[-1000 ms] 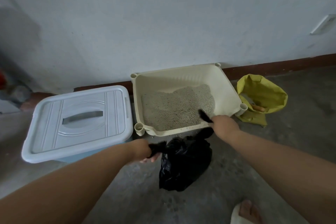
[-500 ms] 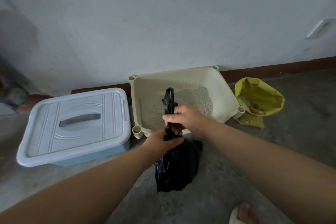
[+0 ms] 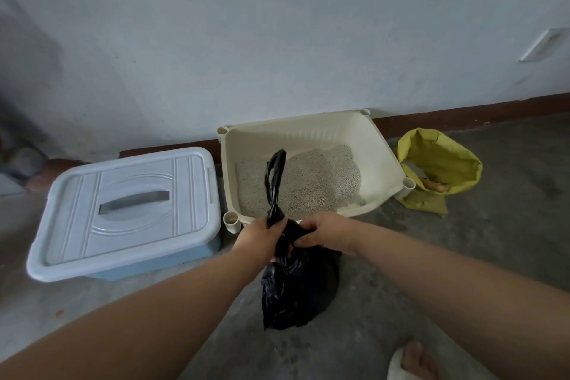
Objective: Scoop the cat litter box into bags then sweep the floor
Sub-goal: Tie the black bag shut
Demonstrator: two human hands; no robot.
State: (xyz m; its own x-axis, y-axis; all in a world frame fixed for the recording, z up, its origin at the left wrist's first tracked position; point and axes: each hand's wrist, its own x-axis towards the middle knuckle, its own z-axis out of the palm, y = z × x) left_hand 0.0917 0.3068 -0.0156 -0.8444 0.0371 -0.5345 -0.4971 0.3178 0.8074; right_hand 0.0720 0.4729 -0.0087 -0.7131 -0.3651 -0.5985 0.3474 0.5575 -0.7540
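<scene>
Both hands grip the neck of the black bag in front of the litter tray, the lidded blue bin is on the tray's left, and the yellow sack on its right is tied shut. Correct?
Not quite. In the head view the yellow sack is open, its mouth rolled down. The rest holds: both hands, left and right, grip the black bag before the litter tray, with the blue bin on its left.

**Black bag gripped at neck in front of litter box**

Landmark: cream litter box (image 3: 382,145), set against the wall and holding grey litter (image 3: 311,182). Directly in front of its near rim, a black plastic bag (image 3: 296,293) rests on the concrete floor (image 3: 462,256). The left hand (image 3: 259,237) and right hand (image 3: 327,233) both clasp the bag's neck, and its twisted handles stand upright above them. Left of the litter box sits a lidded blue bin (image 3: 129,210). Right of it, just beside the corner post, lies an open yellow sack (image 3: 438,163).
</scene>
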